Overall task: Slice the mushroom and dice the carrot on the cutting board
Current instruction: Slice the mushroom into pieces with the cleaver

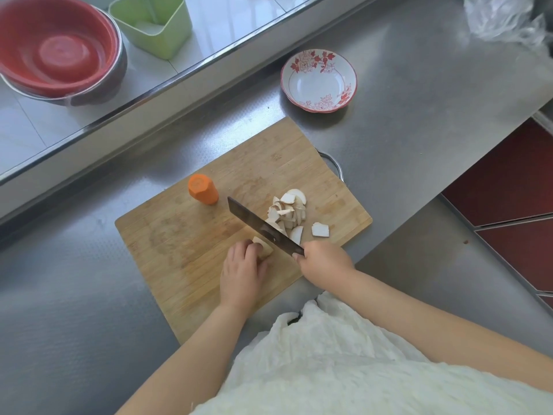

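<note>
Head view: left hand (241, 269) grips half-hidden mushroom (264, 248); right hand (324, 260) wraps unseen knife (263, 227) handle.

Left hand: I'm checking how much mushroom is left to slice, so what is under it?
A pale end of mushroom pokes out beyond the left hand, next to the knife. The rest is covered by the fingers.

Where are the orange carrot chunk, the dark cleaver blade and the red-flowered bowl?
orange carrot chunk (203, 189): head view, on its cut top face.
dark cleaver blade (263, 227): head view, mid-blade flat.
red-flowered white bowl (318, 82): head view, bare inner base.
</note>
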### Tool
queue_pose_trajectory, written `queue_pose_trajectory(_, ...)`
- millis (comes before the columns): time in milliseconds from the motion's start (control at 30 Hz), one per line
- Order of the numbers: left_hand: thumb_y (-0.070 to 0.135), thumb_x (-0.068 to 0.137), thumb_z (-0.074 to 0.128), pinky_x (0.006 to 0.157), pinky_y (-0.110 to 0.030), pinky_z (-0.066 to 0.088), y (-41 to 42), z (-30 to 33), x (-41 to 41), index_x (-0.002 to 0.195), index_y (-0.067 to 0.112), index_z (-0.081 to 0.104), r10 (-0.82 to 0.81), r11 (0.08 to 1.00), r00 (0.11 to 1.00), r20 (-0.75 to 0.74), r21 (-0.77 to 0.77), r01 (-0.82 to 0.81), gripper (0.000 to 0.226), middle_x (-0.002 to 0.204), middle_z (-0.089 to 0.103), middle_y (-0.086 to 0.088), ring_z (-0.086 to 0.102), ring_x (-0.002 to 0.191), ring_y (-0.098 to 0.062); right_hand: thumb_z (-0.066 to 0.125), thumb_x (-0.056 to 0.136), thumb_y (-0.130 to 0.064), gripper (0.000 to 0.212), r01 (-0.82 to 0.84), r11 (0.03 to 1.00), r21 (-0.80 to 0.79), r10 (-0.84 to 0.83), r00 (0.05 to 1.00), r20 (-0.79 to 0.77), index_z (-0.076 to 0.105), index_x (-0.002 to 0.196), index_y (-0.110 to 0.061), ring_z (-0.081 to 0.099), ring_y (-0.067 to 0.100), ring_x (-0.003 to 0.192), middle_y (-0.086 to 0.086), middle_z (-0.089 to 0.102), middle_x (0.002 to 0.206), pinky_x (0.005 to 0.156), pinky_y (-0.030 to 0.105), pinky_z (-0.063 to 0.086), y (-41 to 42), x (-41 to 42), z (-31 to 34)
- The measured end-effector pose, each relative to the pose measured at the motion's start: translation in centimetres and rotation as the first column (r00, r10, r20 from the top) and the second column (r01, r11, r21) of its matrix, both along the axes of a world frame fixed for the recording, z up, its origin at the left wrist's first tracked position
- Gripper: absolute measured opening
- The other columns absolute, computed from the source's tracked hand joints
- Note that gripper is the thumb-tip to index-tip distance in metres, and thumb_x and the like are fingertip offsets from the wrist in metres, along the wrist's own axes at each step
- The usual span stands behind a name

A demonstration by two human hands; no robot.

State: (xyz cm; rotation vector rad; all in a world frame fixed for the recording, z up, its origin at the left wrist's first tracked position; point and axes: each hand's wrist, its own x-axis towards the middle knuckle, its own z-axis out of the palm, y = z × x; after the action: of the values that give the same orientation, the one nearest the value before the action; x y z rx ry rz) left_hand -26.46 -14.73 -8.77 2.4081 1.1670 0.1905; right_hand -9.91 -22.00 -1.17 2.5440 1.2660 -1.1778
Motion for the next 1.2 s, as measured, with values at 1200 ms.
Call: queue_pose_trajectory(1200,0.008,0.083,0.071,0.057,-0.031,0.045,1.6,0.5,0.7,0.085,0.009,0.068,-0.042,0.999,0.996,0.081,0.025,0.040,0.004,0.090,0.061,-0.002,0.057,0.080,-0.023,0.044,0.099,-0.033,0.029,0.092,0.992,-0.085,-0.104,0.984,-0.147,0.058,0.105,-0.009,0.060,0.027,0.083,0.007,0.059,0.089,0.063,0.030,0.043,1.3,-0.3,-0.9)
